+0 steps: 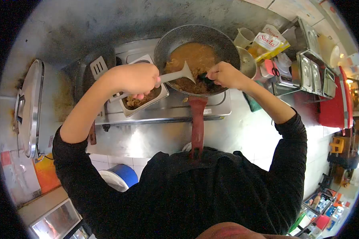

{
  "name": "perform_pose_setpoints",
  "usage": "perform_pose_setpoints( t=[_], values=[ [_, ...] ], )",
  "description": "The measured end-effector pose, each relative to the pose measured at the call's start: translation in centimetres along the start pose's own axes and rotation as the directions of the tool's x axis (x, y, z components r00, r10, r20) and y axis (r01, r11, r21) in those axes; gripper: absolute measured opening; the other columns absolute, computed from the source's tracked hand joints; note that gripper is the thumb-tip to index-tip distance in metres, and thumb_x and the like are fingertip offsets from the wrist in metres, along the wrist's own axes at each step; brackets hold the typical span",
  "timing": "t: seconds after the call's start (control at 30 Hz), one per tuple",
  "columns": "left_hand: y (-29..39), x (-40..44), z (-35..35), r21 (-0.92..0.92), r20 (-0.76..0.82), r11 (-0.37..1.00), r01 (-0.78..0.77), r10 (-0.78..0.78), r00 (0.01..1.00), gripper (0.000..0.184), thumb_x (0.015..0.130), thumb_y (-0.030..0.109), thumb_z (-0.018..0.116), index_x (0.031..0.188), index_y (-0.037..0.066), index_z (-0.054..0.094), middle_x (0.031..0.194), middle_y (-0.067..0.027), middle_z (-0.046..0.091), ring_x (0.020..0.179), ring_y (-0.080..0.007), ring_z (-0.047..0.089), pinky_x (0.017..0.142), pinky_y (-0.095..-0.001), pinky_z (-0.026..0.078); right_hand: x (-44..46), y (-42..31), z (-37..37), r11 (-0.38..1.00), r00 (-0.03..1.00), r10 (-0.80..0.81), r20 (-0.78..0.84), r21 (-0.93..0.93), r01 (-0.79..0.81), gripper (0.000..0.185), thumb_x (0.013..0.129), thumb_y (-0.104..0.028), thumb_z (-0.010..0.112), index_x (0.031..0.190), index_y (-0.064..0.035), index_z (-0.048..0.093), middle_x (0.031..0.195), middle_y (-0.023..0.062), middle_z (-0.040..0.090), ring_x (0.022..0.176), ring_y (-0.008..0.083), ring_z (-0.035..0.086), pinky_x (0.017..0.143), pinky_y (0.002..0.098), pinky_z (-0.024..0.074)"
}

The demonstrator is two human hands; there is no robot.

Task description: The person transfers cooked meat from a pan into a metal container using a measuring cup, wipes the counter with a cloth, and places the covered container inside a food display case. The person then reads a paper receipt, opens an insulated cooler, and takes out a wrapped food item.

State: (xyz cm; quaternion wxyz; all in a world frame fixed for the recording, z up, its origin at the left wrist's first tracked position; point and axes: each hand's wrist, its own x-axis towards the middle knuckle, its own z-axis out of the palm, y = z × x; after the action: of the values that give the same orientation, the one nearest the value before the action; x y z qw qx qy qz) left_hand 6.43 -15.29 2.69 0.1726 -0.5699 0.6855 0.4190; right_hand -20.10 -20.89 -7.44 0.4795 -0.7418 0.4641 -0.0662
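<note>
My left hand (136,80) is wrapped round a grey-handled spatula (179,75), whose flared head is over the pan. The dark speckled pan (169,40) sits on the stove with its red handle (198,123) toward my body. Brown sauce (193,53) and minced-looking food lie in it. My right hand (225,75) is closed at the pan's right side, fingers pinched on a black utensil (206,83) whose lower end is in the food. Under my left wrist, a metal tray (162,94) holds brown food.
A slotted turner (98,67) lies at the left. Right of the pan are a metal bowl (246,63), a clear measuring jug (244,38), a yellow-white pouch (269,43) and a rack of metal containers (311,73). A round lid (31,109) stands at the far left.
</note>
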Motion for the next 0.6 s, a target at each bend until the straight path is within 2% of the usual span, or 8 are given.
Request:
perform_pose_setpoints(
  t=[0.1, 0.2, 0.3, 0.4, 0.5, 0.6],
  values=[
    [-0.4, -0.5, 0.1, -0.104, 0.047, 0.994, -0.032, 0.037, 0.998, 0.028, 0.092, 0.02, 0.034, 0.093, -0.002, 0.052, 0.06, -0.0037, 0.049, 0.043, -0.0123, 0.05, 0.04, -0.0264, 0.043, 0.6, -0.2, 1.1, 0.975, 0.993, 0.117, 0.032, 0.185, -0.121, 0.016, 0.083, -0.016, 0.054, 0.081, -0.0013, 0.061, 0.055, -0.0013, 0.045, 0.045, 0.0063, 0.039, 0.04, 0.0206, 0.0309],
    [-0.4, -1.1, 0.6, -0.185, 0.046, 0.981, -0.05, 0.059, 0.997, 0.027, 0.092, 0.02, 0.034, 0.092, -0.001, 0.051, 0.061, -0.0031, 0.047, 0.042, -0.0111, 0.047, 0.039, -0.0256, 0.042, 0.6, -1.0, 1.3, 0.903, 0.983, 0.157, 0.092, 0.391, -0.18, 0.015, 0.084, -0.016, 0.054, 0.078, -0.002, 0.059, 0.054, -0.0022, 0.042, 0.044, 0.0051, 0.036, 0.038, 0.019, 0.0256],
    [-0.4, -1.5, 0.7, -0.189, 0.02, 0.979, -0.072, 0.077, 0.997, 0.027, 0.092, 0.02, 0.034, 0.091, -0.001, 0.051, 0.06, -0.0024, 0.047, 0.042, -0.0103, 0.046, 0.039, -0.0251, 0.041, 1.1, 0.4, 1.1, 0.808, 0.987, 0.071, 0.145, 0.571, -0.142, 0.015, 0.085, -0.015, 0.053, 0.081, -0.0016, 0.057, 0.056, -0.0026, 0.042, 0.043, 0.0038, 0.032, 0.037, 0.0183, 0.0207],
    [0.1, -2.9, 0.2, -0.164, -0.045, 0.984, -0.075, 0.068, 0.997, 0.027, 0.092, 0.021, 0.035, 0.091, -0.001, 0.051, 0.06, -0.002, 0.046, 0.041, -0.01, 0.046, 0.038, -0.0251, 0.04, 0.8, 0.5, 0.5, 0.724, 0.983, 0.144, 0.113, 0.665, -0.182, 0.012, 0.085, -0.014, 0.051, 0.084, -0.0023, 0.054, 0.058, -0.0026, 0.043, 0.043, 0.003, 0.03, 0.037, 0.0185, 0.0195],
    [0.6, -4.1, -0.5, -0.159, -0.102, 0.985, -0.073, 0.057, 0.993, 0.027, 0.092, 0.02, 0.035, 0.091, -0.001, 0.051, 0.061, -0.0033, 0.048, 0.043, -0.0111, 0.047, 0.041, -0.0265, 0.04, 0.5, 0.4, -0.9, 0.686, 0.992, 0.089, 0.094, 0.716, -0.129, 0.014, 0.086, -0.015, 0.049, 0.076, -0.006, 0.053, 0.055, -0.0016, 0.043, 0.04, 0.0048, 0.032, 0.034, 0.0201, 0.0202],
    [0.8, -4.4, -0.7, -0.126, -0.155, 0.986, -0.112, 0.092, 0.984, 0.027, 0.092, 0.02, 0.036, 0.091, -0.002, 0.051, 0.061, -0.004, 0.048, 0.043, -0.012, 0.047, 0.042, -0.0275, 0.04, 0.9, 1.4, -2.1, 0.582, 0.984, 0.086, 0.153, 0.794, -0.174, 0.01, 0.086, -0.014, 0.048, 0.081, -0.0061, 0.052, 0.057, -0.002, 0.042, 0.041, 0.004, 0.03, 0.035, 0.0192, 0.0204]
  ],
)
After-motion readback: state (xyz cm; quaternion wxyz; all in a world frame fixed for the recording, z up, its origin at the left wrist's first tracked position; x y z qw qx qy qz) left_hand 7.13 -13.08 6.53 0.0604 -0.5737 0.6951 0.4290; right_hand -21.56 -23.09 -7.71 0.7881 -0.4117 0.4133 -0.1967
